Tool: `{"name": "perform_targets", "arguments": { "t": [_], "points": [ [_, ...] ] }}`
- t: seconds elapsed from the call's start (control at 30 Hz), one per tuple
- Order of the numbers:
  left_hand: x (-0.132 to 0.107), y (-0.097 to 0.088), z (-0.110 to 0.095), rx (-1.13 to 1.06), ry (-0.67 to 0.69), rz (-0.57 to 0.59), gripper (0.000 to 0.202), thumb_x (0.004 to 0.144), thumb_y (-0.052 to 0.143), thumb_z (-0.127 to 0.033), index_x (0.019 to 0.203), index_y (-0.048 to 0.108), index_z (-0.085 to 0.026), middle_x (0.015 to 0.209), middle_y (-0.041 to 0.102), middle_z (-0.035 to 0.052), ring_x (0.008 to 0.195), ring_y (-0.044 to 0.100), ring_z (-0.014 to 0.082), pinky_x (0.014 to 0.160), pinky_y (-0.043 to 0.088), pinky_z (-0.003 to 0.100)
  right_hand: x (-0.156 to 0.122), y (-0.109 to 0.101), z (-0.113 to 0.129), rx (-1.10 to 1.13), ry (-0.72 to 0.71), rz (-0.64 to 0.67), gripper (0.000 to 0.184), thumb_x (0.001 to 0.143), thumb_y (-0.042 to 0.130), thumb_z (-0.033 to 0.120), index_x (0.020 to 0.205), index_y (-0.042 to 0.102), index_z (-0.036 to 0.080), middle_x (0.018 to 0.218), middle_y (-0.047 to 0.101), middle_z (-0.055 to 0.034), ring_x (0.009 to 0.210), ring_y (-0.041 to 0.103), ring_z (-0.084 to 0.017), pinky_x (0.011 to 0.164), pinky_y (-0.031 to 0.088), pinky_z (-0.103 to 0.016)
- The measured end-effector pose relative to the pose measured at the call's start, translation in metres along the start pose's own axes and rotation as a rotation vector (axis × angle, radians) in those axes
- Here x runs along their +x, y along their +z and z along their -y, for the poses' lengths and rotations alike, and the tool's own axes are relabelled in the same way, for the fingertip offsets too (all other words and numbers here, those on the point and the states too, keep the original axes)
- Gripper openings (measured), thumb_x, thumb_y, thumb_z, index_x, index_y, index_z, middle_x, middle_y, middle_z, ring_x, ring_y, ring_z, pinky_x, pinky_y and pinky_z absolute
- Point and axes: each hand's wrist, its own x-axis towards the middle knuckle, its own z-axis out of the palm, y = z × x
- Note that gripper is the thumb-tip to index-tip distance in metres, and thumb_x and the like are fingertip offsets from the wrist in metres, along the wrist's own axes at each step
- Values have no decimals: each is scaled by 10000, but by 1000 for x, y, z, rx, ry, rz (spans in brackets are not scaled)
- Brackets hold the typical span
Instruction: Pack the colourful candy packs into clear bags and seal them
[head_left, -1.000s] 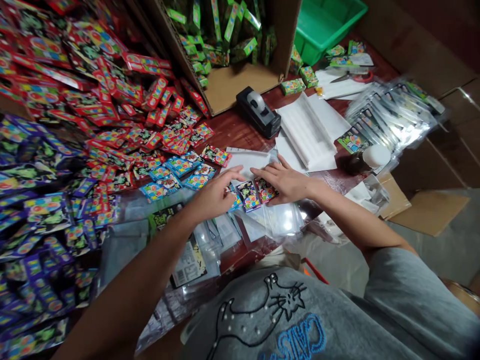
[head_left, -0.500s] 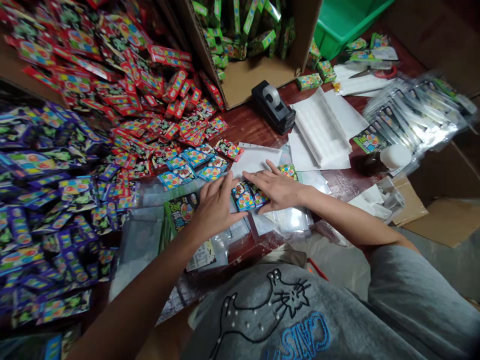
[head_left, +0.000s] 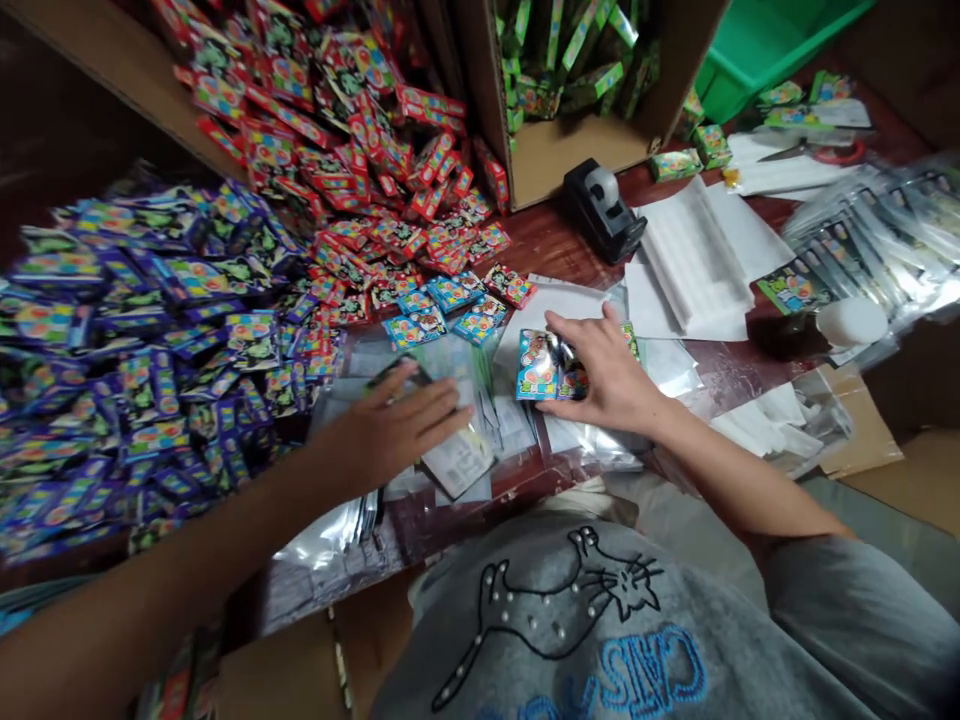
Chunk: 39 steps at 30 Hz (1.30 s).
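Observation:
My right hand [head_left: 611, 375] curves over a row of small printed boxes, thumb at the near edge and fingers at the far edge. A blue box [head_left: 537, 366] forms the left end of the row. A darker purple box [head_left: 572, 378] is partly under the fingers, and a bit of a green one [head_left: 630, 338] shows behind the hand. My left hand [head_left: 394, 420], smeared by motion, lies flat with fingers stretched over a printed card [head_left: 463, 462]. Whether it presses on the card I cannot tell. Clear plastic sleeves [head_left: 450, 360] lie beneath and around the card.
Purple boxes [head_left: 150, 390] and red boxes [head_left: 360, 150] are heaped at the left. Several loose blue boxes [head_left: 454, 292] lie beyond my hands. A tape dispenser [head_left: 604, 210], white paper sheets [head_left: 694, 255], scissors [head_left: 836, 152], filled packs [head_left: 892, 240] and a green bin [head_left: 780, 45] stand farther right.
My left hand has left the row of boxes and moved left onto the printed card, which now lies tilted. My right hand stays at the row. The view has swung left.

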Motion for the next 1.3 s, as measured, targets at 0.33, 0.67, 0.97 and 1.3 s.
{"name": "perform_targets", "arguments": {
  "t": [0.33,0.67,0.97,1.3],
  "points": [
    [-6,30,-56,86,-507,-373,861,889,799,-530,1628,426,-293,1392,665,210,1288,645,503,1121,496,708,-25,12,22,-99,0,132,1036,976,690,671,1800,171,319,1521,643,-105,1333,556,-405,1392,-15,-744],
    [-24,77,-55,11,-581,-316,837,893,774,-557,1608,488,-231,1387,673,216,1282,638,463,1119,487,618,-3,49,12,52,-154,379,1230,907,790,690,1797,126,162,1785,357,-260,1663,336,-428,1383,141,-711],
    [-32,89,-58,-8,-587,-339,860,889,787,-549,1620,487,-210,1422,668,222,1303,629,451,1119,476,572,25,44,-12,203,-368,388,750,940,806,594,1547,582,215,1511,674,-161,1494,568,-340,1373,-84,-714],
    [-33,84,-62,-101,-537,-481,904,854,849,-507,1626,489,-207,1420,652,197,1314,634,412,1156,484,541,33,27,-6,339,-398,328,759,915,841,614,1549,604,269,1513,710,-109,1473,597,-293,1372,-98,-691]
  ]
}}
